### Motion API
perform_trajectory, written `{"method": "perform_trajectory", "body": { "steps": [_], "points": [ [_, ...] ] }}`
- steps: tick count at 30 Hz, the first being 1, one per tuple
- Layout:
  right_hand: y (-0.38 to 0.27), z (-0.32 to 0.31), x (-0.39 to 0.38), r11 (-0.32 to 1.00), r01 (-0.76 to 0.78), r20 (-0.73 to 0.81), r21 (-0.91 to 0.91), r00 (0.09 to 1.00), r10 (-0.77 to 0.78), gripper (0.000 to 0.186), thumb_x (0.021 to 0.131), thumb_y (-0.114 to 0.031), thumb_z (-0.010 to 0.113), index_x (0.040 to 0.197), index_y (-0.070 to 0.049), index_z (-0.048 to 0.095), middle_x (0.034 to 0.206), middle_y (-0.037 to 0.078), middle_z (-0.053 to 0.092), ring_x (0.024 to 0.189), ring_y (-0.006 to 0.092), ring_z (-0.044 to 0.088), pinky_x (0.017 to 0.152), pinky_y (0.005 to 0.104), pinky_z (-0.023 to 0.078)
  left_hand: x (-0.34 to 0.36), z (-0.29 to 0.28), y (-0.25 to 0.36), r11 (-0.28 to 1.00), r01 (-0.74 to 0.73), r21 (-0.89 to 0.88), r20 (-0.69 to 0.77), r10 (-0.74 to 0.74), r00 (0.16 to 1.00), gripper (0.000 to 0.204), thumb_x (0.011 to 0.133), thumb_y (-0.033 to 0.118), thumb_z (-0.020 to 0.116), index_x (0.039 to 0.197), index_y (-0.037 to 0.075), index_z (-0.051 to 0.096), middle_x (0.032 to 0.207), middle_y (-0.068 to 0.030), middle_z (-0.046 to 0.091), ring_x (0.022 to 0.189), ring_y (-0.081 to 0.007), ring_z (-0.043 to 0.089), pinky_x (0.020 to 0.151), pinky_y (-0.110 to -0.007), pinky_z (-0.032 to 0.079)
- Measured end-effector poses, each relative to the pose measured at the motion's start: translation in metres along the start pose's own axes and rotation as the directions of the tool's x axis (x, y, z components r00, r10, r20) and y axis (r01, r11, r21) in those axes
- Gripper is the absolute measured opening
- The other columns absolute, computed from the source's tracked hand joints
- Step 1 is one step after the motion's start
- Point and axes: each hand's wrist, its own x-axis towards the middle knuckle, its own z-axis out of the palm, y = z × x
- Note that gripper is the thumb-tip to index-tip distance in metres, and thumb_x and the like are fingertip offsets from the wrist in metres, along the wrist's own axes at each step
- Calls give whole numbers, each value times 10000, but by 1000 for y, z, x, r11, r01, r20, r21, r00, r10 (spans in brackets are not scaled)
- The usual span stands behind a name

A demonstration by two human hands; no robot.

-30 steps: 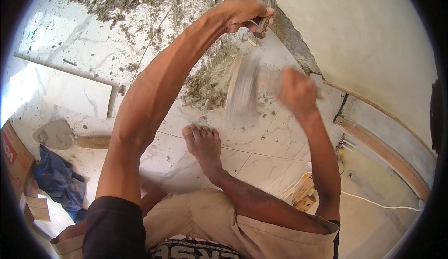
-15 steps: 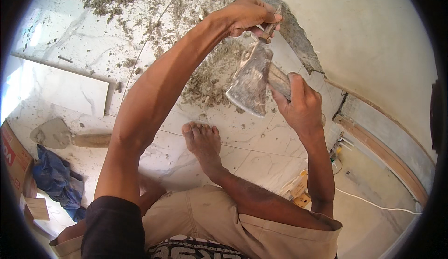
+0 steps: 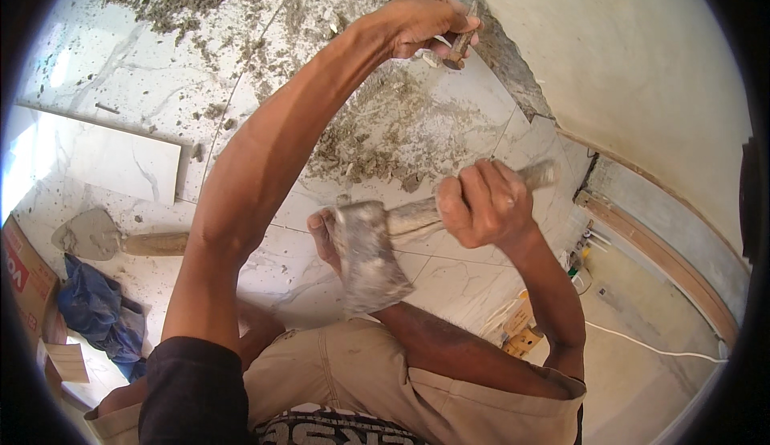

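My left hand (image 3: 423, 24) is stretched far forward, its fingers closed round a short rusty chisel (image 3: 455, 58). The chisel's flat end faces back toward me, and its other end points at the broken concrete edge (image 3: 501, 56) along the wall. Around the wooden handle of a hatchet (image 3: 370, 252) my right hand (image 3: 486, 204) is closed. The hatchet's worn grey head, slightly blurred, hangs over my foot and shin, well apart from the chisel.
Mortar rubble (image 3: 369, 140) is scattered over the white marbled floor tiles. At the left lie a loose tile piece (image 3: 124, 156), a trowel (image 3: 92, 234), a blue plastic bag (image 3: 92, 300) and a cardboard box (image 3: 26, 276). A white cable (image 3: 650, 353) runs at the right.
My right hand has drawn the hatchet back from the chisel's end, toward my body and to the left. The left hand keeps the chisel in nearly the same place.
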Motion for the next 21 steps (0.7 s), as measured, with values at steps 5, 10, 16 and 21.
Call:
{"method": "perform_trajectory", "body": {
  "steps": [5,10,16,21],
  "points": [
    [46,27,-23,896,-390,137,-212,896,422,152,797,-22,620,854,-13,479,590,85,475,483,204,541,400,315,458,9,-5,-3,998,30,48,8,-30,1000,207,951,191,636,945,-13,674,846,-69,651,764,-173,618,606,-318,497],
    [-1,4,-11,996,-59,-41,-68,998,56,242,826,-163,696,830,-27,495,614,93,555,487,271,592,427,346,492,7,-4,-5,999,-12,-32,11,12,1000,217,955,214,633,920,4,673,828,-71,654,772,-171,623,600,-316,485],
    [47,15,-21,912,-382,88,-148,913,397,213,820,-178,647,873,-30,503,586,80,498,482,225,578,410,344,482,6,-2,-5,1000,14,20,-5,-14,1000,205,969,198,607,938,5,666,843,-69,649,777,-174,624,615,-319,487],
    [29,17,-23,988,-152,-25,-15,988,151,167,853,-172,624,836,-45,517,572,65,475,482,201,556,416,341,475,4,-2,-4,1000,11,-29,8,-10,1000,206,978,175,590,1013,-17,658,850,-74,645,794,-176,622,630,-320,491]
  ]
}}
